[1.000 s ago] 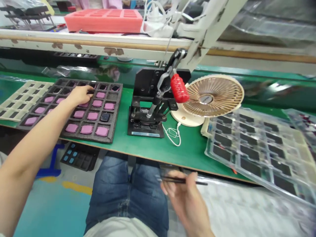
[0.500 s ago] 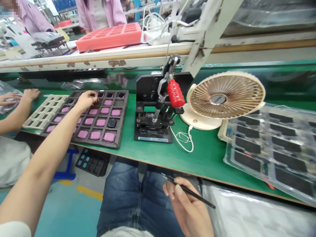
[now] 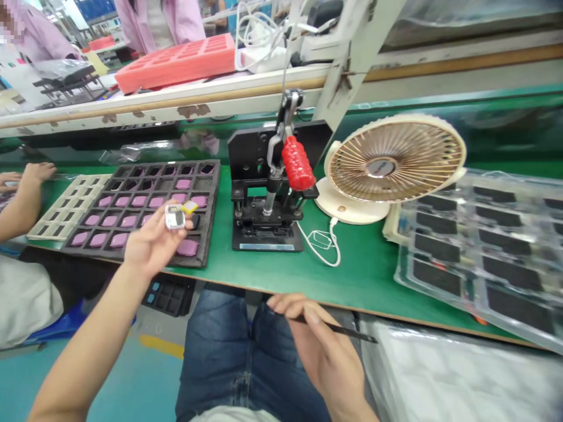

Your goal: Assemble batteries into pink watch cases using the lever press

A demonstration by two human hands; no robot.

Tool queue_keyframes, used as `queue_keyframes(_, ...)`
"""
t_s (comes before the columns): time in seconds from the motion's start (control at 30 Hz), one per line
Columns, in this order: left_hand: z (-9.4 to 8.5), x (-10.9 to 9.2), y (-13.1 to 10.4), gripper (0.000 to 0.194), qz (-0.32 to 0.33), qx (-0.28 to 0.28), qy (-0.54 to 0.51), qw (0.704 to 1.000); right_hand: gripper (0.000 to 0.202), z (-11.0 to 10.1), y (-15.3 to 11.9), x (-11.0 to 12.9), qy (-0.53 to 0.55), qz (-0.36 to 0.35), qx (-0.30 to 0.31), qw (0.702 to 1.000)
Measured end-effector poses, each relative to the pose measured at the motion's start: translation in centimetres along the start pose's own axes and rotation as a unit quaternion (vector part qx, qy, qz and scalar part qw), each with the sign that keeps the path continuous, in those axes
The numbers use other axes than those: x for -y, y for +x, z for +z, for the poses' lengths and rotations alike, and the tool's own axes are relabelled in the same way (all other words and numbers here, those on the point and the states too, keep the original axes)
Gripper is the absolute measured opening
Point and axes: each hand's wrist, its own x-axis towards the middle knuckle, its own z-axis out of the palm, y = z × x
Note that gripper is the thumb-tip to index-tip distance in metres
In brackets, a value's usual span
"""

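My left hand (image 3: 152, 243) is closed on a small squarish part (image 3: 175, 217) with a pale rim and a dark centre, a yellow-and-white tab (image 3: 189, 207) sticking out at its side. It is held above the dark foam tray (image 3: 200, 255), whose pockets carry pink squarish pieces (image 3: 128, 221) and several dark ones along the far rows. Over my lap, my right hand (image 3: 323, 346) grips a thin black tweezer-like tool (image 3: 352, 332) between thumb and fingers; its tip is hidden behind the fingers. Between the hands, farther back, stands a black toggle-clamp press (image 3: 266, 220) with a red handle (image 3: 298, 164).
A cream fan (image 3: 396, 167) with a white cable stands right of the press. Clear plastic trays (image 3: 472, 264) with dark pieces overhang the right table edge. A cream tray (image 3: 65, 205) lies left, beside a co-worker's arm (image 3: 26, 199). A red foam tray (image 3: 176, 64) rests on the shelf.
My left hand has come back from the foam tray's far row, lifting the small part towards me. My right hand has shifted slightly with its tool. The view has moved a little.
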Motion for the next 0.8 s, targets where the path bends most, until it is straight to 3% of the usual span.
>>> queue_keyframes(0.13, 3.7, 4.8, -5.4, 0.04, -0.111, 0.126, -0.003, 0.986, 0.027, 2.0, 2.4, 2.4, -0.219, -0.04, 0.014, 0.975)
queue_keyframes(0.2, 4.6, 6.5, -6.7, 0.036, -0.148, 0.172, -0.006, 0.974, 0.028, 2.4, 3.5, 3.1, -0.276, -0.041, 0.064, 0.958)
queue_keyframes(0.3, 5.0, 8.0, -7.2, 0.033, -0.158, 0.186, -0.008, 0.97, 0.022, 2.4, 4.5, 3.6, -0.274, -0.012, 0.131, 0.953)
queue_keyframes(0.4, 4.8, 8.9, -7.2, 0.033, -0.137, 0.165, 0.026, 0.976, 0.018, 1.7, 4.8, 3.5, -0.269, 0.036, 0.096, 0.958)
queue_keyframes(0.5, 4.5, 9.7, -7.4, 0.031, -0.104, 0.142, 0.077, 0.981, 0.025, 0.9, 5.1, 3.3, -0.218, 0.115, 0.09, 0.965)
queue_keyframes(0.63, 4.4, 10.8, -7.6, 0.033, -0.061, 0.137, 0.115, 0.982, 0.035, 0.6, 5.4, 2.5, -0.073, 0.224, 0.11, 0.966)
queue_keyframes(0.8, 4.0, 11.8, -8.1, 0.036, -0.008, 0.094, 0.159, 0.983, 0.038, 1.9, 4.6, 1.3, 0.073, 0.294, 0.048, 0.952)
